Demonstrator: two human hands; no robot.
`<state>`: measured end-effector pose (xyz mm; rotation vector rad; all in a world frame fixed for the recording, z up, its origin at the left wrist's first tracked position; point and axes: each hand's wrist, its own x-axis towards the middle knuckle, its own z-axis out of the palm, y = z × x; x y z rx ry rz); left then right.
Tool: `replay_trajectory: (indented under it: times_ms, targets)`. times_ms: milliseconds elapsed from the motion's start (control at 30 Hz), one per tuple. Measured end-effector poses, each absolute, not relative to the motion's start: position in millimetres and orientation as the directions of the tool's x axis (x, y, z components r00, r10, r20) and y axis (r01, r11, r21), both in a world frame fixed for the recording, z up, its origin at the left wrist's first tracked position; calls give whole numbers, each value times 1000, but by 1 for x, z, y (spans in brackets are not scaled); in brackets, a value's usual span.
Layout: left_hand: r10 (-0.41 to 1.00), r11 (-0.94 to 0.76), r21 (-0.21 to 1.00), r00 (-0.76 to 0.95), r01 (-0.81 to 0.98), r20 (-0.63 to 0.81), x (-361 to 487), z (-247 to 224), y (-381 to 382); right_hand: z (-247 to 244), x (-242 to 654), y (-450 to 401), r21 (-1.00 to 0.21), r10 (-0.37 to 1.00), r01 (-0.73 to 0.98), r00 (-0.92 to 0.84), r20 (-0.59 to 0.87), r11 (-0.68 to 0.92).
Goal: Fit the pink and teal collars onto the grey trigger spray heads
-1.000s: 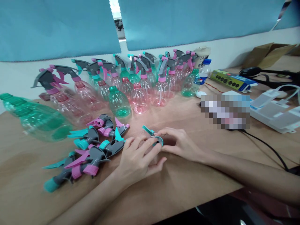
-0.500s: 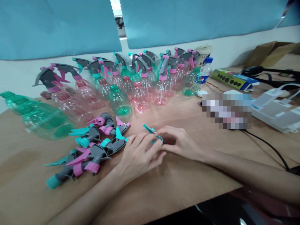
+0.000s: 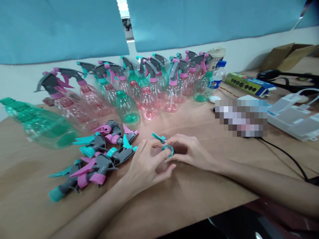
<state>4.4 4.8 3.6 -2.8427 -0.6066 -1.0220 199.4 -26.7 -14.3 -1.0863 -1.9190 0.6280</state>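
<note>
A spray head with a teal collar [image 3: 168, 151] and a teal trigger is between my two hands, its open collar turned up toward me. My right hand [image 3: 190, 151] is closed round its right side, thumb and fingers on the collar. My left hand [image 3: 147, 162] touches the collar from the left with one finger at its opening, the thumb held apart below. Left of my hands lies a pile of loose grey spray heads [image 3: 103, 162] with pink or teal parts. Behind them stand a capless green bottle [image 3: 127, 108] and a capless pink bottle [image 3: 149, 104].
Several pink and green bottles with spray heads [image 3: 173, 88] stand in rows along the wall. Green bottles [image 3: 47, 126] are at the far left. On the right are a water bottle [image 3: 218, 78], a long box [image 3: 249, 84], a blurred-out item, a black cable and a clear plastic case [image 3: 291, 116].
My left hand's fingers have loosened and shifted left, the thumb more spread from them, so the teal collar's round opening shows more fully. My right hand has hardly moved.
</note>
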Motion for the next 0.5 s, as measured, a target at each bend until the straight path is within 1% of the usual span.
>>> replay_trajectory:
  times_ms: [167,233,333,400,500]
  targets:
    - [400,-884,70,670,462,626,4,7,7,-14,200,-27,-727,852,443,-295,434,524]
    - [378,-897,75,671,435,638,3,7,6,-13,200,-27,-732,861,455,-291,416,508]
    - [316,-938,102,696,332,645,2,6,4,-10,200,-27,-743,873,459,-286,395,487]
    - [315,-942,119,704,313,636,1,4,4,-9,200,-27,-759,881,448,-272,388,473]
    - [371,-913,109,691,393,621,2,3,5,-7,199,-27,-764,883,444,-264,388,468]
